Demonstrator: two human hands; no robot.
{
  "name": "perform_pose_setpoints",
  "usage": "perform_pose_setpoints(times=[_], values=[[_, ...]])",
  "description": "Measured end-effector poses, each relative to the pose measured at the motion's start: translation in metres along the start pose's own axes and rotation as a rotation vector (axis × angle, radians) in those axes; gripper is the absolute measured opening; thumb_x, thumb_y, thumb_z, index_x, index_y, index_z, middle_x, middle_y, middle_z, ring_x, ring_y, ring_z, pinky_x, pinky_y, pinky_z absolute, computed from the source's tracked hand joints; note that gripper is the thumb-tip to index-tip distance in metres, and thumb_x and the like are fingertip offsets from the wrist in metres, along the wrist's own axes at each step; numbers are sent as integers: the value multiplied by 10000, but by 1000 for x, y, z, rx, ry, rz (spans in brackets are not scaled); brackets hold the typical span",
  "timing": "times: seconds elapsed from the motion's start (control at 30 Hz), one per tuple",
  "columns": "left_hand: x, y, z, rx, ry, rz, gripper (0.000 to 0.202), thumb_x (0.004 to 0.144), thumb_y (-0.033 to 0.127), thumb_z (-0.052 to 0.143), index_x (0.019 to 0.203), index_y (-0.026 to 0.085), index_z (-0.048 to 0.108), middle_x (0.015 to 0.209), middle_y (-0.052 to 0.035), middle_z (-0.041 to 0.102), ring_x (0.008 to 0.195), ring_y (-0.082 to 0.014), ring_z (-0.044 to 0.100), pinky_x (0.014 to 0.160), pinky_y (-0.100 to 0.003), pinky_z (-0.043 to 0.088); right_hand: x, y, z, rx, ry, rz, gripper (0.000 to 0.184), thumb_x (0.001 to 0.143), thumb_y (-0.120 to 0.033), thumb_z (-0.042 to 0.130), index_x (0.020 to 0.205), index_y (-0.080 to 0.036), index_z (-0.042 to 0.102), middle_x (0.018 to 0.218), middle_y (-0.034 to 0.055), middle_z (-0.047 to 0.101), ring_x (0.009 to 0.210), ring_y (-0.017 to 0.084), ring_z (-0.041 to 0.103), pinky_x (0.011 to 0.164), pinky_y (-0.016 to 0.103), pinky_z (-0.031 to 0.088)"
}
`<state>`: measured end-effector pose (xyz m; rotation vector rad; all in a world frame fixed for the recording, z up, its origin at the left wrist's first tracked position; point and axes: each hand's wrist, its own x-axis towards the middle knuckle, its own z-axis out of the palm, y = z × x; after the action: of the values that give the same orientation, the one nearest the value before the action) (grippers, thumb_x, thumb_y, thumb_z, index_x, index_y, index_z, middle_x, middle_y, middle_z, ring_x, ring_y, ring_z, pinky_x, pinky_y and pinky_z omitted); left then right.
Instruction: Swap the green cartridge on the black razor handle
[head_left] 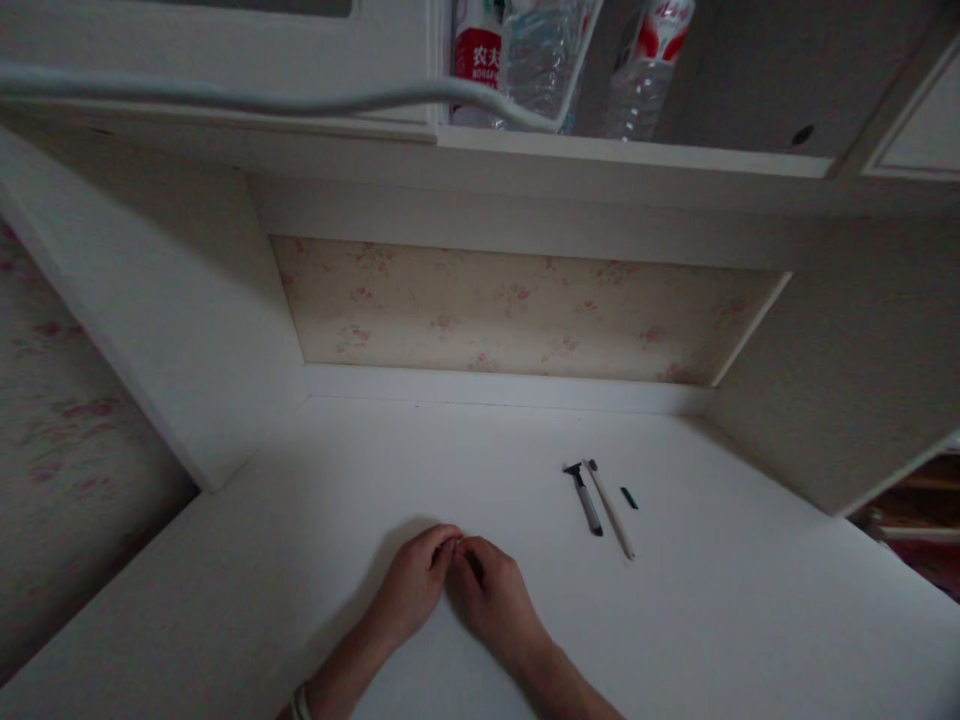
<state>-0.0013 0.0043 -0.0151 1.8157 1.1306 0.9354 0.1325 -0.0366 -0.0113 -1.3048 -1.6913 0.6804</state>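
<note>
White desk (360, 470), dim room, floral wallpaper (480, 310) behind, side panels (195, 300) at 2 ends. Shelf (637, 152) overhead holds plastic bottles (478, 60), tops cut off. White cable (225, 97) crosses in front, partly hiding them. Left hand (420, 575) and right hand (491, 590) at desk's near middle, fingertips together; curled fingers hide the gap, can't tell if anything's pinched. Razor (587, 505) and toothbrush (611, 515) lie side by side, right of hands; dark strip (629, 498) near toothbrush, too small to identify. Wristband (300, 702) cut off.
</note>
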Motion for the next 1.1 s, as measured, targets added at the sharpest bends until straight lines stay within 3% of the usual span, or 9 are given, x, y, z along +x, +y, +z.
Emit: perform_pose_setpoints(times=[0.5, 1.1], values=[[-1, -8, 0, 39, -20, 29, 256, 854, 248, 439, 960, 229, 671, 950, -46, 696, 882, -199, 617, 827, -295, 461, -5, 14, 8, -408, -56, -102, 184, 943, -154, 344, 937, -165, 527, 837, 73, 610, 719, 183, 593, 640, 253, 433], [-2, -8, 0, 130, -57, 40, 269, 872, 214, 406, 1000, 215, 642, 993, -34, 686, 925, -166, 611, 849, -256, 455, -6, 17, 12, -484, -56, -100, 157, 925, -112, 359, 945, -157, 508, 832, 63, 599, 699, 189, 599, 617, 263, 442]])
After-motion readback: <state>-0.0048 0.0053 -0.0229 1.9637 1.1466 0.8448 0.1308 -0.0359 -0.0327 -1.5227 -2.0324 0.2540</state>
